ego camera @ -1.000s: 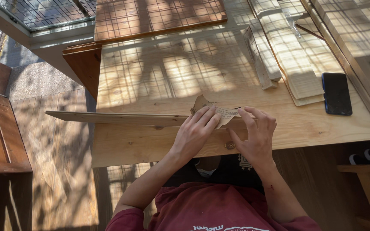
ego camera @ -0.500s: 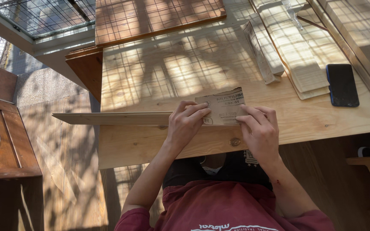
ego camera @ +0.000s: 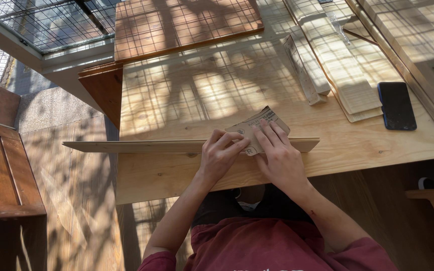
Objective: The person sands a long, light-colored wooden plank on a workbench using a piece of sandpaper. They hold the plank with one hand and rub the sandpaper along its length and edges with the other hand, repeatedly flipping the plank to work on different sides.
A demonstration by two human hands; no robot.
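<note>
A long thin wooden strip (ego camera: 141, 146) lies across the front of a pale wooden table (ego camera: 357, 148) and sticks out past its left edge. A tan sheet of sandpaper (ego camera: 257, 125) with print on its back rests on the strip. My left hand (ego camera: 220, 155) presses its fingers on the strip and the sheet's left end. My right hand (ego camera: 277, 155) lies flat on the sheet, fingers spread over it.
A black phone (ego camera: 397, 106) lies at the table's right. Pale wooden boards and strips (ego camera: 327, 60) are stacked at the back right. A reddish-brown panel (ego camera: 187, 22) lies at the back, and a dark wooden cabinet (ego camera: 1, 175) stands at the left.
My right hand has slid left along the strip onto the sandpaper, which has turned and shifted under it. My left hand stays pressed on the strip.
</note>
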